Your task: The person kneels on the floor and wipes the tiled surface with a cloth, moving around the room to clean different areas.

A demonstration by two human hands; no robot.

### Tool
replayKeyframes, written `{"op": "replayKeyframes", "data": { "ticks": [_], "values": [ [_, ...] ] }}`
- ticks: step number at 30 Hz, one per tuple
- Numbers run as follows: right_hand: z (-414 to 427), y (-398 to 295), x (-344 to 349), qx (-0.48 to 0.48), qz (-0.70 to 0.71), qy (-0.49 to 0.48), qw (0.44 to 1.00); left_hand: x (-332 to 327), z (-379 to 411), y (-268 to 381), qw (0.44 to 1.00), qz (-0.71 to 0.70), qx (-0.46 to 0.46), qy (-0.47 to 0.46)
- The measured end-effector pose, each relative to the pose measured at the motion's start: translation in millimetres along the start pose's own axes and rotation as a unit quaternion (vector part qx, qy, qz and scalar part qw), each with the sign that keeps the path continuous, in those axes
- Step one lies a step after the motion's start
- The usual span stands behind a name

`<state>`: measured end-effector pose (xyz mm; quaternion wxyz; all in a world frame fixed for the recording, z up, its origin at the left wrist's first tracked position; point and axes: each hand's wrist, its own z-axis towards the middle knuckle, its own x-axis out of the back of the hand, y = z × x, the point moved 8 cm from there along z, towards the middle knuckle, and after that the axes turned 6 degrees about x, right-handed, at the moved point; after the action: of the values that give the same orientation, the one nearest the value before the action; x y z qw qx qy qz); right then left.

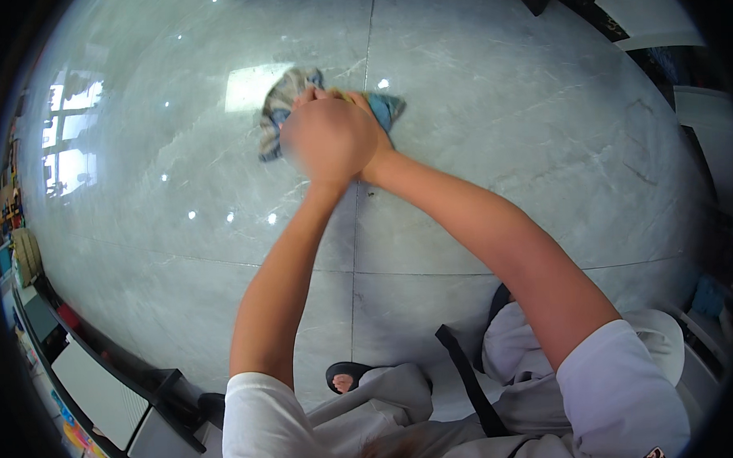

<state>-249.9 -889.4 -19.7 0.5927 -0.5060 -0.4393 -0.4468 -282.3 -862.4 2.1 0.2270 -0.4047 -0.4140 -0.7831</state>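
Both my hands come together over a bunched cloth [286, 92] above or on the grey tiled floor. My left hand [318, 140] lies across the middle of the cloth, with its fingertips at the far side. Close against it, my right hand [372, 123] grips the cloth from the right. Beige-and-blue patterned fabric spreads out on the left, and a teal corner [383, 107] sticks out on the right. A round blur covers much of the hands, so the exact finger grip is hidden.
Glossy floor tiles [176, 145] with dark joints reflect lights and windows. Dark-framed furniture with a white panel [99, 383] stands at lower left. White and dark furniture [655, 13] lines the right. My sandalled foot [343, 382] and a hanging black strap [469, 383] are near me.
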Motion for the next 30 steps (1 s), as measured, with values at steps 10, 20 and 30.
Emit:
{"op": "replayKeyframes", "data": {
  "ticks": [10, 20, 30],
  "values": [
    [-166.3, -55.7, 21.5, 0.066, 0.129, 0.032, 0.989, 54.5, -162.6, 43.5, 0.967, -0.077, -0.025, -0.241],
    [-102.1, -9.5, 43.7, 0.007, 0.077, 0.146, 0.986, 37.0, -80.0, 28.9, 0.965, 0.012, -0.164, -0.205],
    [-131.8, -34.7, 40.7, 0.077, 0.049, 0.097, 0.991, 36.3, -115.3, 25.6, 0.950, -0.009, -0.179, -0.256]
  ]
}}
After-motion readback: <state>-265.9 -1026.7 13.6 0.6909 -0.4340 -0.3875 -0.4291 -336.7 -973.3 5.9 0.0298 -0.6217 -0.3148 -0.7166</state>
